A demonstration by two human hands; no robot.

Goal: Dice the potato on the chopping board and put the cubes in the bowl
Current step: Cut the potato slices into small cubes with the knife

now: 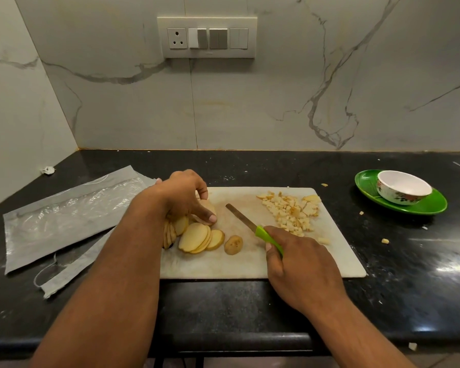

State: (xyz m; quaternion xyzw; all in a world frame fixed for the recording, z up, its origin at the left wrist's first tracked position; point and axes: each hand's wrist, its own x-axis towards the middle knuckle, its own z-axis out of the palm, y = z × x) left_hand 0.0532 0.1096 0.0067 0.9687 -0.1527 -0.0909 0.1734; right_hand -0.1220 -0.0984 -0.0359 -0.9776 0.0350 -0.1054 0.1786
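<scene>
A white chopping board (250,264) lies on the black counter. On its left side sit several fanned potato slices (197,237) and a small end piece (233,244). My left hand (185,199) curls over a small stack of slices at the board's upper left and pinches it. My right hand (300,266) grips the green handle of a knife (246,221), whose blade points up and left, flat over the board. A pile of potato cubes (292,211) covers the board's upper right. The white flowered bowl (402,189) stands empty at the far right.
The bowl rests on a green plate (425,205). A clear plastic bag (64,211) lies left of the board. A few stray cubes (385,240) lie on the counter (276,166) right of the board. A marble wall with a switch panel (207,37) rises behind.
</scene>
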